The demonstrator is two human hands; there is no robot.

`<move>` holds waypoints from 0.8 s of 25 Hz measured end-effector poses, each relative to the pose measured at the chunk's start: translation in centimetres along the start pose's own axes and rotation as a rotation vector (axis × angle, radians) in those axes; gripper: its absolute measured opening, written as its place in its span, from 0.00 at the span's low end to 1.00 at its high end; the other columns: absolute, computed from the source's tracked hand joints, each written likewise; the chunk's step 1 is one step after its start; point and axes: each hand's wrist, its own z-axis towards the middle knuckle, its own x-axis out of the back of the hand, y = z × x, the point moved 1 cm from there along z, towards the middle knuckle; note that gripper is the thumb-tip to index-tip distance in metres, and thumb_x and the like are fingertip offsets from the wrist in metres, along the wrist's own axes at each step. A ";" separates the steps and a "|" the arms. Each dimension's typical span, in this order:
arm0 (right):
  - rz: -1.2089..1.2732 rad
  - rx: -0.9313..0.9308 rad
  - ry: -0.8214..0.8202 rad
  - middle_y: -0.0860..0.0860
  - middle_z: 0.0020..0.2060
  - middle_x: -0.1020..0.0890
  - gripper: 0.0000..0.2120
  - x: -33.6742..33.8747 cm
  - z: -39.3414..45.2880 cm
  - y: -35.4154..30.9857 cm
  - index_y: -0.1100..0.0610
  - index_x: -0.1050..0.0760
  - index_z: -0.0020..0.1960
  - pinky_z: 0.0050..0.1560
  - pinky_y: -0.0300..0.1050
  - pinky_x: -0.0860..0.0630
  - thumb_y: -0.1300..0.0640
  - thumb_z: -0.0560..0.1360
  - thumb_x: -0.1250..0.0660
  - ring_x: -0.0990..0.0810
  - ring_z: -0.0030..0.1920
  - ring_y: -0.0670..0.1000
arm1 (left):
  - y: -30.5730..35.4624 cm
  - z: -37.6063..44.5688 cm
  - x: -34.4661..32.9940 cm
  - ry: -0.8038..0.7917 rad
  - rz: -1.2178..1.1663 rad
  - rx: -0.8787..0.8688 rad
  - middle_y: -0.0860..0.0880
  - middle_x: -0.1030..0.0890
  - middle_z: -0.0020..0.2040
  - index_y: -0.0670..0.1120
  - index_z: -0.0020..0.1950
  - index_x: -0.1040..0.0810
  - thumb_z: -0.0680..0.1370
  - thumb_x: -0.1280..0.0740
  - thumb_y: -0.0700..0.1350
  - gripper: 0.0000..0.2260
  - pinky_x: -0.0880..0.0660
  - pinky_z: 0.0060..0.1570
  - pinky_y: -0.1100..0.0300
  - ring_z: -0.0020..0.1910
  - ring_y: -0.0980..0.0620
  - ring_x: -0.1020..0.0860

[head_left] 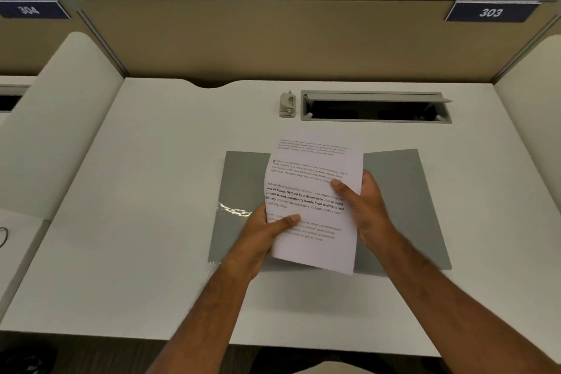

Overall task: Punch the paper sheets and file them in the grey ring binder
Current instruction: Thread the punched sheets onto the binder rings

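Observation:
Both hands hold a small stack of printed white paper sheets [314, 191] above the grey ring binder [403, 191], which lies open and flat on the desk. My left hand [267, 231] grips the stack's lower left edge, thumb on top. My right hand [361, 203] grips its right edge, thumb across the text. The sheets are slightly fanned and curved, and they hide the binder's middle and rings. A small beige hole punch [287, 104] stands on the desk beyond the binder.
An open cable tray slot [376, 108] is set into the white desk [136, 191] right of the punch. Beige partition panels [243, 39] close off the back, white dividers the sides. A black cable [3, 237] lies at far left.

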 end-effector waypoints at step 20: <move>-0.556 0.136 0.067 0.47 0.55 0.19 0.21 12.7 1.0 -0.8 0.51 0.33 0.63 0.38 0.35 0.20 0.53 0.76 0.26 0.18 0.49 0.42 | -8.0 2.6 -8.4 -0.098 0.583 0.076 0.52 0.26 0.70 0.53 0.77 0.34 0.76 0.24 0.47 0.32 0.22 0.62 0.55 0.66 0.48 0.23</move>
